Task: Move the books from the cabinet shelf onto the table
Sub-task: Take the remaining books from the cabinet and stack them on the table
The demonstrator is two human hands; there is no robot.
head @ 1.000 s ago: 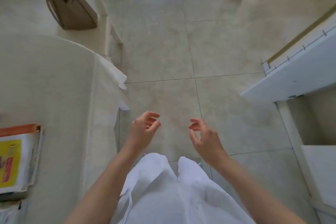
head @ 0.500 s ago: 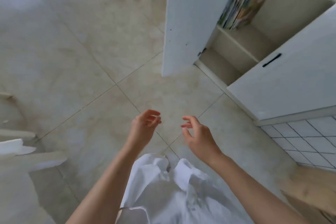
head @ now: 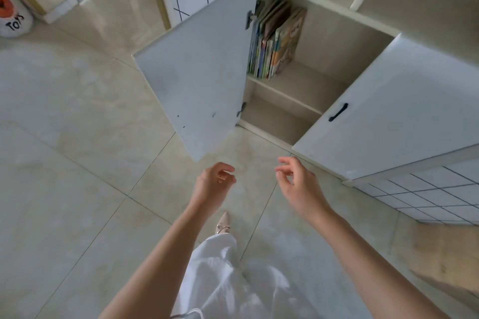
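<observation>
**Status: both hands free, books on the cabinet shelf**

The tiled floor (head: 77,163) fills the left and near area. The cabinet (head: 337,41) stands far right with its left door (head: 197,72) swung open and its right door (head: 404,111), fitted with a dark handle (head: 338,112), also ajar. The books (head: 274,41) stand upright at the left end of the upper shelf (head: 305,85), leaning against the cabinet wall. A container marked "TOYS" (head: 13,18) sits far left. The left hand (head: 211,185) and right hand (head: 298,185) hang near centre, fingers loosely curled, holding nothing, well apart from the books.
</observation>
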